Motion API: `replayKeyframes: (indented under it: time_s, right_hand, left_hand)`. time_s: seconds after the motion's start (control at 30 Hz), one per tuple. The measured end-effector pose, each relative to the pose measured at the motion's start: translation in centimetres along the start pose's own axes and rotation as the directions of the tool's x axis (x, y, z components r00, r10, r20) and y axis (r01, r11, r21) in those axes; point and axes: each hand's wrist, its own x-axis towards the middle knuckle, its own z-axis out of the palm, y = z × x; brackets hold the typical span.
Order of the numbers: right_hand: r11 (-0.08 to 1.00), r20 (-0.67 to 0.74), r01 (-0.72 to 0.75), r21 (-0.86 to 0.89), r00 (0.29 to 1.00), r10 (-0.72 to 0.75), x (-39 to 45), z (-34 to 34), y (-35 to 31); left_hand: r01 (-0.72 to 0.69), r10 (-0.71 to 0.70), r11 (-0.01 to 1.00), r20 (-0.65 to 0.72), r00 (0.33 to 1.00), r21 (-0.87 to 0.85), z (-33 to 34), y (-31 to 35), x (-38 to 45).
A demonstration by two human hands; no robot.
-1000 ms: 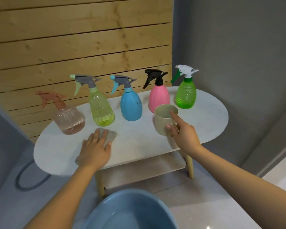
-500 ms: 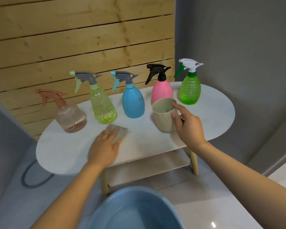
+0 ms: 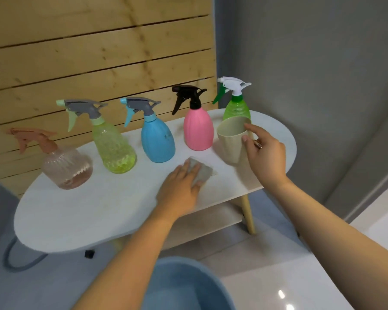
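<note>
The grey cloth is pressed on the white surface by the left hand, fingers straight. The beige cup, tilted near the pink bottle, is gripped by the curled right hand.

— What do we see of ourselves here?
— Two bare forearms, uncovered all the way to the picture's lower edge, and our left hand unadorned.
— And our right hand?
— We wear a small ring on one finger, glinting.
</note>
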Motion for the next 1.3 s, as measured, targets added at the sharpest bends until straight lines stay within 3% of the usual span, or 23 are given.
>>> replayKeyframes:
  time_s: [0.07, 0.13, 0.3, 0.43, 0.6, 0.73, 0.83, 1.1, 1.3]
  right_hand:
    - [1.0, 0.002, -0.001, -0.009, 1.0, 0.001, 0.1, -0.3, 0.2]
    - [1.0, -0.003, -0.016, -0.027, 1.0, 0.016, 0.4, -1.1, 0.6]
    - [0.997, -0.058, 0.004, -0.08, 0.998, -0.009, 2.4, -3.8, 1.9]
    - [0.989, -0.094, 0.01, -0.147, 0.995, -0.024, 4.3, -5.7, 3.7]
    - [0.988, -0.102, -0.016, -0.154, 0.995, 0.0, 4.5, -6.3, 4.6]
    - [0.993, -0.101, -0.044, -0.107, 0.994, 0.033, 3.5, -6.1, 4.4]
    - [0.992, -0.083, -0.04, -0.118, 0.996, 0.03, 3.0, -6.4, 4.4]
    - [0.989, -0.135, -0.059, -0.133, 0.99, 0.041, 4.0, -8.5, 6.0]
    - [0.998, -0.093, -0.053, -0.024, 0.994, 0.05, 2.9, -7.1, 5.0]
  left_hand:
    - [0.18, -0.18, 0.984, -0.043, 0.983, 0.005, 0.0, -0.9, -0.1]
    - [0.265, -0.263, 0.964, -0.08, 0.962, 0.024, 0.3, 1.3, 0.7]
    - [0.036, -0.036, 0.999, -0.006, 0.999, -0.036, 2.3, 10.8, 6.8]
    - [0.003, -0.007, 0.998, -0.051, 0.999, -0.069, 3.6, 15.4, 10.7]
    - [-0.004, 0.004, 1.0, 0.002, 1.0, 0.005, 3.2, 11.3, 8.3]
    - [0.202, -0.202, 0.979, -0.074, 0.977, -0.008, 1.6, 5.5, 3.3]
    - [0.3, -0.297, 0.954, -0.078, 0.952, 0.016, 1.5, 7.2, 3.1]
    - [0.072, -0.072, 0.997, 0.004, 0.997, -0.001, 4.4, 19.7, 8.9]
    - [0.029, -0.027, 0.999, -0.056, 0.998, 0.024, 3.7, 14.3, 6.8]
